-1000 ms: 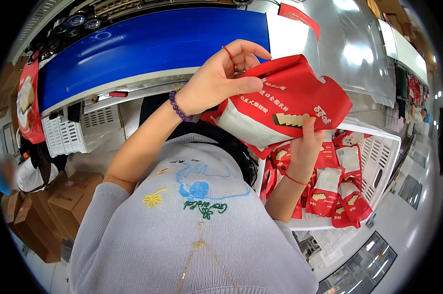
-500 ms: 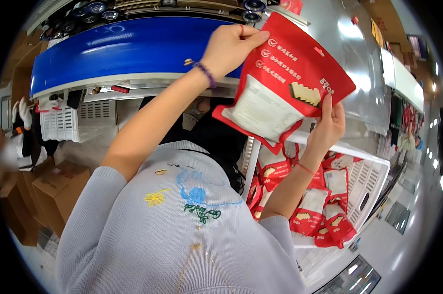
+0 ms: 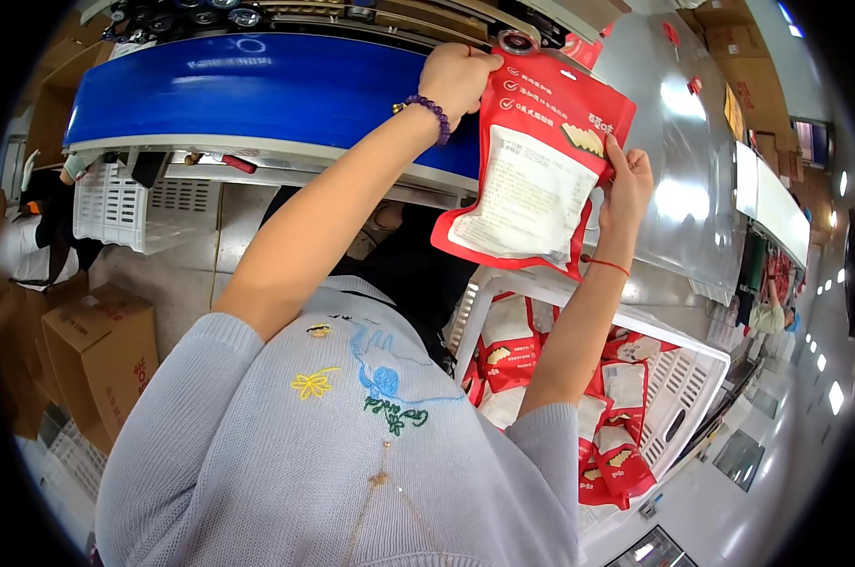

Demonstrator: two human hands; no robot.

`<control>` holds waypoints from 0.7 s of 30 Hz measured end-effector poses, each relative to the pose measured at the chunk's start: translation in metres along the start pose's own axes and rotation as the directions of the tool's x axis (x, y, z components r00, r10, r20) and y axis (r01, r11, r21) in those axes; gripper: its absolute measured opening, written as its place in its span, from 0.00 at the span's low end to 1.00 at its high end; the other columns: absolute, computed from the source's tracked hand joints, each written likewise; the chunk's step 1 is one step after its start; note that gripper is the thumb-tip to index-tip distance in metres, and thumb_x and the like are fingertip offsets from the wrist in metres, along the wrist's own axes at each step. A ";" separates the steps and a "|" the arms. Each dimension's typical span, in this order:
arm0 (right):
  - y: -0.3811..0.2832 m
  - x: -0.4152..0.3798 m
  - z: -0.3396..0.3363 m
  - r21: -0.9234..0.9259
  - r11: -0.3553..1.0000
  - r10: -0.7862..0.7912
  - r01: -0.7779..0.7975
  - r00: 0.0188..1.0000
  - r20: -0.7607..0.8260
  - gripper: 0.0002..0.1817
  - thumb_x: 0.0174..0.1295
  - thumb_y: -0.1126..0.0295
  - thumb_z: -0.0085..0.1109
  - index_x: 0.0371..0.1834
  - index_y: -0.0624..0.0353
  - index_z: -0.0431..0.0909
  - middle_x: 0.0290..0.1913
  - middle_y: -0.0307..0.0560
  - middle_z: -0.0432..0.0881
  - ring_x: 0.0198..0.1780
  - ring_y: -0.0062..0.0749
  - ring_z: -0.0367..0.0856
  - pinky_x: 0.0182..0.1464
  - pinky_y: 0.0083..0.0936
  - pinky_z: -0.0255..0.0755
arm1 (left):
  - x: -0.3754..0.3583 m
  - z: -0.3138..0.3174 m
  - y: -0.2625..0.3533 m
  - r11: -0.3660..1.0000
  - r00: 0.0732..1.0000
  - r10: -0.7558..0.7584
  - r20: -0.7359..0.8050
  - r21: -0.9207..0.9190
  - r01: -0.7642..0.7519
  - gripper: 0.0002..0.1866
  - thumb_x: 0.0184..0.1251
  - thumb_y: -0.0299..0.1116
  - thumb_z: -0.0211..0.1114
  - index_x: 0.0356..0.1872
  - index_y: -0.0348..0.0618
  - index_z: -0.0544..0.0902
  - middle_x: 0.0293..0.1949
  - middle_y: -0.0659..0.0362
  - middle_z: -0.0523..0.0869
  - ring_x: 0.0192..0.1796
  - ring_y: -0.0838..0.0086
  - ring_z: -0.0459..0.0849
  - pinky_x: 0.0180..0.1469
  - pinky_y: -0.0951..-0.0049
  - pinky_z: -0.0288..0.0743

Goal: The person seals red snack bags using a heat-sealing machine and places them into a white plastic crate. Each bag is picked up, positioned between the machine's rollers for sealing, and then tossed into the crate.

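Observation:
A red snack pouch (image 3: 531, 194) with a white printed panel is held up in front of me, above the conveyor's end and the crate. My left hand (image 3: 458, 80) grips its upper left edge, the thumb on the near face. My right hand (image 3: 626, 184) pinches the right edge, thumb in front and fingers curled behind. Several similar red pouches (image 3: 626, 383) lie in a white plastic crate (image 3: 684, 383) below my right forearm, which hides part of the pile.
A blue conveyor belt (image 3: 257, 94) runs across the far side, with rollers behind it. To its right is a shiny metal table (image 3: 678, 189). Cardboard boxes (image 3: 102, 354) and another white crate (image 3: 116, 203) stand at left. Co-workers are partly visible at both sides.
The pouch has turned more upright and moved slightly left in view, its printed panel now facing me more squarely. Both hands keep hold of it.

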State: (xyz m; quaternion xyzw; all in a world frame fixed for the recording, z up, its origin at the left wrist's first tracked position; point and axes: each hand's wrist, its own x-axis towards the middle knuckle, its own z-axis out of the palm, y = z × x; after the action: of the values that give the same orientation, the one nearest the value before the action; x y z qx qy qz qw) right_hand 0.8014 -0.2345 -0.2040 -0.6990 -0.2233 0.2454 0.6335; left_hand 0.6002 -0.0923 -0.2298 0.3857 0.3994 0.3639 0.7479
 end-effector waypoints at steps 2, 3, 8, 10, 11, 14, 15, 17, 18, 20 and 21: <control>0.007 0.003 0.008 0.037 0.998 0.055 -0.057 0.996 0.071 0.21 0.61 0.74 0.66 0.22 0.45 0.60 0.25 0.30 0.73 0.24 0.11 0.71 0.22 0.12 0.62 | 0.000 -0.012 0.005 0.998 0.999 0.028 -0.036 0.054 -0.026 0.09 0.67 0.32 0.63 0.32 0.35 0.79 0.16 0.67 0.68 0.15 0.85 0.61 0.16 0.79 0.53; 0.004 0.002 0.011 0.073 0.995 0.063 -0.072 0.991 0.117 0.21 0.61 0.74 0.66 0.23 0.46 0.60 0.27 0.32 0.76 0.27 0.12 0.75 0.22 0.12 0.66 | -0.003 -0.013 0.010 0.993 0.996 0.061 -0.061 0.100 -0.055 0.10 0.67 0.33 0.63 0.34 0.34 0.79 0.16 0.67 0.69 0.16 0.85 0.62 0.16 0.79 0.53; 0.002 -0.013 0.052 0.095 0.985 0.121 -0.141 0.974 0.191 0.18 0.60 0.74 0.66 0.24 0.49 0.63 0.27 0.35 0.77 0.26 0.18 0.78 0.21 0.14 0.70 | -0.019 -0.077 0.038 0.884 0.995 0.085 -0.060 0.466 -0.047 0.16 0.69 0.43 0.62 0.37 0.38 0.84 0.20 0.65 0.77 0.19 0.84 0.70 0.19 0.80 0.61; -0.005 -0.018 0.053 0.060 0.977 0.182 -0.205 0.947 0.265 0.13 0.61 0.73 0.65 0.30 0.53 0.67 0.30 0.40 0.79 0.28 0.21 0.80 0.23 0.15 0.73 | -0.033 -0.098 0.040 0.576 0.888 0.458 0.032 0.750 -0.324 0.16 0.73 0.44 0.57 0.38 0.43 0.87 0.23 0.65 0.79 0.23 0.85 0.73 0.25 0.83 0.64; -0.007 -0.016 0.045 0.025 0.976 0.196 -0.214 0.929 0.314 0.11 0.62 0.72 0.65 0.37 0.59 0.70 0.33 0.44 0.81 0.30 0.23 0.81 0.25 0.17 0.76 | -0.050 -0.103 0.047 0.450 0.771 0.630 0.090 0.767 -0.457 0.15 0.74 0.42 0.56 0.39 0.45 0.88 0.26 0.65 0.81 0.23 0.86 0.72 0.26 0.84 0.63; -0.017 -0.030 0.012 0.051 0.994 0.054 -0.098 0.833 0.550 0.12 0.70 0.67 0.56 0.47 0.64 0.71 0.47 0.56 0.83 0.44 0.37 0.85 0.43 0.27 0.82 | -0.121 -0.083 0.086 0.475 0.721 0.691 0.054 0.718 -0.509 0.13 0.74 0.35 0.56 0.35 0.40 0.87 0.32 0.63 0.84 0.32 0.81 0.76 0.36 0.78 0.70; -0.022 -0.044 -0.001 0.000 0.995 0.085 -0.103 0.822 0.563 0.13 0.72 0.65 0.52 0.49 0.65 0.71 0.50 0.56 0.82 0.47 0.38 0.85 0.48 0.28 0.80 | -0.134 -0.080 0.086 0.485 0.677 0.727 0.110 0.617 -0.620 0.12 0.73 0.32 0.57 0.35 0.38 0.86 0.31 0.62 0.83 0.31 0.81 0.74 0.35 0.79 0.69; -0.025 -0.073 -0.040 -0.092 0.994 0.100 -0.054 0.782 0.616 0.17 0.77 0.62 0.40 0.56 0.63 0.70 0.57 0.56 0.79 0.51 0.39 0.83 0.54 0.30 0.78 | -0.161 -0.073 0.083 0.548 0.674 0.708 0.213 0.438 -0.713 0.09 0.71 0.28 0.57 0.35 0.35 0.84 0.30 0.60 0.83 0.30 0.82 0.72 0.34 0.79 0.66; -0.031 -0.094 -0.062 -0.088 0.991 0.131 -0.098 0.809 0.573 0.19 0.77 0.61 0.38 0.55 0.65 0.71 0.54 0.57 0.81 0.52 0.41 0.83 0.55 0.31 0.77 | -0.174 -0.069 0.081 0.597 0.704 0.653 0.279 0.383 -0.705 0.08 0.70 0.26 0.57 0.35 0.34 0.83 0.30 0.58 0.82 0.30 0.82 0.72 0.33 0.79 0.66; -0.020 -0.132 -0.126 -0.107 0.990 0.131 -0.091 0.876 0.464 0.19 0.78 0.61 0.38 0.50 0.67 0.74 0.48 0.57 0.83 0.49 0.43 0.84 0.54 0.32 0.79 | -0.189 -0.058 0.072 0.552 0.639 0.550 0.538 0.340 -0.761 0.07 0.66 0.22 0.57 0.34 0.35 0.85 0.29 0.57 0.81 0.28 0.82 0.70 0.29 0.79 0.63; -0.016 -0.156 -0.159 -0.111 0.977 0.207 -0.182 0.934 0.293 0.20 0.77 0.61 0.39 0.45 0.67 0.76 0.43 0.56 0.85 0.47 0.42 0.86 0.52 0.32 0.80 | -0.195 -0.044 0.067 0.554 0.617 0.489 0.616 0.326 -0.766 0.07 0.62 0.21 0.59 0.32 0.36 0.86 0.28 0.58 0.80 0.26 0.81 0.70 0.26 0.79 0.61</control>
State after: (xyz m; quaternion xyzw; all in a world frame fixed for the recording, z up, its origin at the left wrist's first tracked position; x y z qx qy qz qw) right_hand 0.7796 -0.4537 -0.1665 -0.6971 -0.2571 0.4017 0.5353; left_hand 0.4643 -0.2168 -0.1263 0.7806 0.1283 0.3772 0.4816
